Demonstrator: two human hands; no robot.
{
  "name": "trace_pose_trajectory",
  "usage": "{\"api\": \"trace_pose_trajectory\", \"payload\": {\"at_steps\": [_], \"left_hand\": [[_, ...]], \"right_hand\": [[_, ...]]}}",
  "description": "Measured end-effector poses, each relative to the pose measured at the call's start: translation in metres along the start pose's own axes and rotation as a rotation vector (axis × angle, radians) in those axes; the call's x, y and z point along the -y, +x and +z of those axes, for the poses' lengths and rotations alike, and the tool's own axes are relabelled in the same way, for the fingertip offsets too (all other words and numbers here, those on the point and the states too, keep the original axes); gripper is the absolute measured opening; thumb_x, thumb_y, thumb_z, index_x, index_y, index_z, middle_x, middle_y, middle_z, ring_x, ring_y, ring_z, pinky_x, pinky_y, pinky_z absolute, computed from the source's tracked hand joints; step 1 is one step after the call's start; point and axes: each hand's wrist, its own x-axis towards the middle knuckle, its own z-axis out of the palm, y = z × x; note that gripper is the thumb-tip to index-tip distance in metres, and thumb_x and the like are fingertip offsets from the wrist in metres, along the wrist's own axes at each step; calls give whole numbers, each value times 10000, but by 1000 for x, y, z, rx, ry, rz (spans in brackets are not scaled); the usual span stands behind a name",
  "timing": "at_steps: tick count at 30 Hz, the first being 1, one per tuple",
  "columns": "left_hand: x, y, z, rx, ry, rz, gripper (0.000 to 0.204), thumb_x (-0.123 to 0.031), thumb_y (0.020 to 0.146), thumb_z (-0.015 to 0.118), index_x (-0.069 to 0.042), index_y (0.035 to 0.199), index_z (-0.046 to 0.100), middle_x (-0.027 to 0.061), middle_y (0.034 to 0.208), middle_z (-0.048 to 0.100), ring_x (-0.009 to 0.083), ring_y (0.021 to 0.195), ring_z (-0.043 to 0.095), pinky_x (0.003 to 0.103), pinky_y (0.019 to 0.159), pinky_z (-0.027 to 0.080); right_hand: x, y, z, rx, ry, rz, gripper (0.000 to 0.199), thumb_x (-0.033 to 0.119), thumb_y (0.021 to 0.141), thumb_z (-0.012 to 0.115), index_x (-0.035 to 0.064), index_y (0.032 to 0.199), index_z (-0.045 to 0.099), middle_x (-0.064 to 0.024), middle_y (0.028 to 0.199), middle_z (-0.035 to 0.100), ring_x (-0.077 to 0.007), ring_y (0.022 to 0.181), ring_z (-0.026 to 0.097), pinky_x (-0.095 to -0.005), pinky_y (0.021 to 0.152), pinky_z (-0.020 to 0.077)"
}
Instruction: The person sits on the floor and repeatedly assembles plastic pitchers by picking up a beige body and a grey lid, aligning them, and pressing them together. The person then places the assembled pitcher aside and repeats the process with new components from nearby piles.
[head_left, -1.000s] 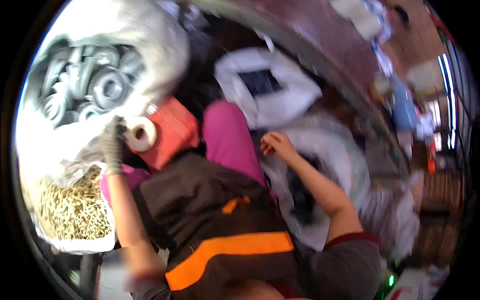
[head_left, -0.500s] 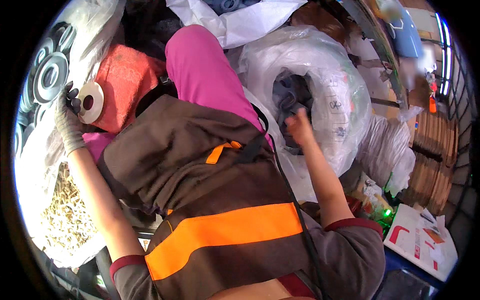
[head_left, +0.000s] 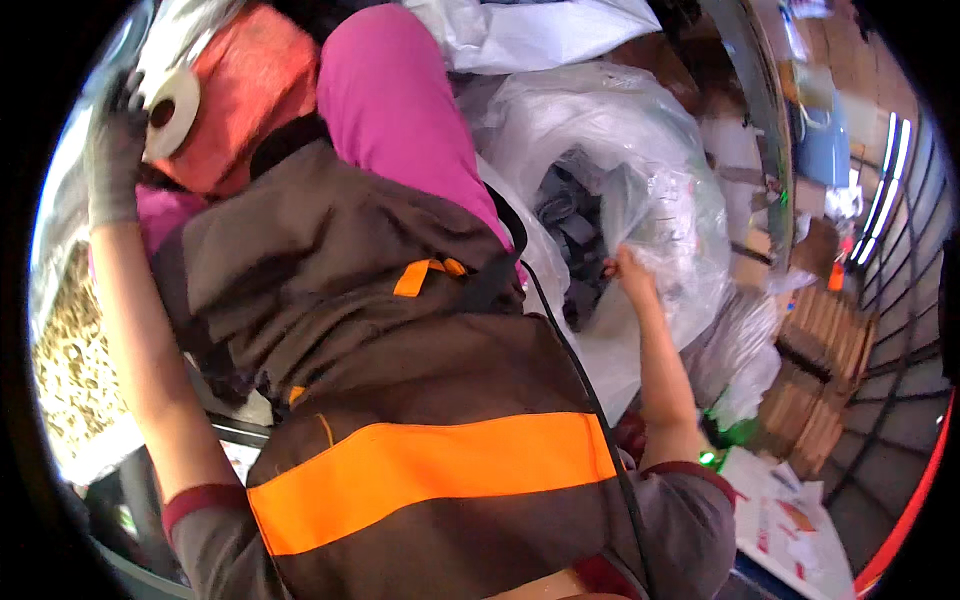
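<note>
My left hand (head_left: pixel 118 145), in a grey glove with dark fingertips, reaches to the far left beside a pale ring-shaped disc (head_left: pixel 178 115) with a dark hole. The disc stands against a red cloth-like cover (head_left: pixel 255 85). Blur hides how those gloved fingers are set. My bare right hand (head_left: pixel 634 275) is at the right side of the mouth of a clear plastic bag (head_left: pixel 685 200). Its fingers look curled together against the bag's inner edge; what is in them is hidden. Dark grey moulded parts (head_left: pixel 575 225) fill the bag's opening.
Small pale parts (head_left: pixel 75 350) lie in a bag at my left. A white sack (head_left: pixel 560 35) is beyond my knee. On the right are stacked brown cardboard (head_left: pixel 815 350), a white printed box (head_left: pixel 780 510) and a curved frame edge (head_left: pixel 765 110).
The view has shifted, so most things sit higher. My right hand has moved from over the bag's opening to its right edge. My left hand stays by the disc, now a bit further left.
</note>
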Motion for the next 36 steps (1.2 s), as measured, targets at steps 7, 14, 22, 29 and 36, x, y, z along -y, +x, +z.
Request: {"api": "trace_pose_trajectory", "payload": {"at_steps": [7, 14, 22, 29, 36], "left_hand": [[-106, 21, -4, -56, -2136, -654, 271, -284, 893, 556, -33, 981, 605, 5, 729, 602, 70, 510, 525, 173, 462, 413], [-92, 29, -61, 300, -1982, -443, 261, -293, 861, 577, -55, 962, 609, 54, 711, 606, 147, 531, 564, 267, 517, 475], [-411, 6, -54, 1086, -1674, 470, 311, -251, 850, 543, 3, 1003, 634, 135, 951, 653, 195, 859, 627, 318, 734, 488], [-434, 86, 52, 364, -877, 422, 331, -294, 785, 532, -24, 928, 660, 175, 859, 662, 331, 881, 624, 404, 828, 463], [-430, 105, 16, 488, -678, 149, 288, -251, 783, 539, -80, 982, 657, 184, 1042, 629, 360, 950, 598, 432, 830, 465]], "right_hand": [[207, -152, -93, -478, 401, -466, 349, 376, 887, 568, 35, 842, 628, -55, 683, 620, -107, 483, 513, -271, 479, 429], [338, -224, -113, -1139, -184, -1684, 379, 330, 879, 608, 14, 1076, 540, -97, 905, 611, -238, 780, 627, -337, 682, 547], [405, -230, -95, -538, 697, -901, 335, 338, 917, 510, 32, 790, 555, -68, 624, 542, -158, 477, 473, -257, 435, 346], [288, -188, -140, -382, 282, -813, 479, 372, 865, 583, -47, 1095, 559, -171, 1040, 606, -263, 903, 587, -346, 784, 463], [265, -57, -29, -648, -729, -845, 906, 306, 656, 766, -31, 1360, 307, -249, 1273, 482, -367, 1194, 464, -429, 1017, 335]]}}
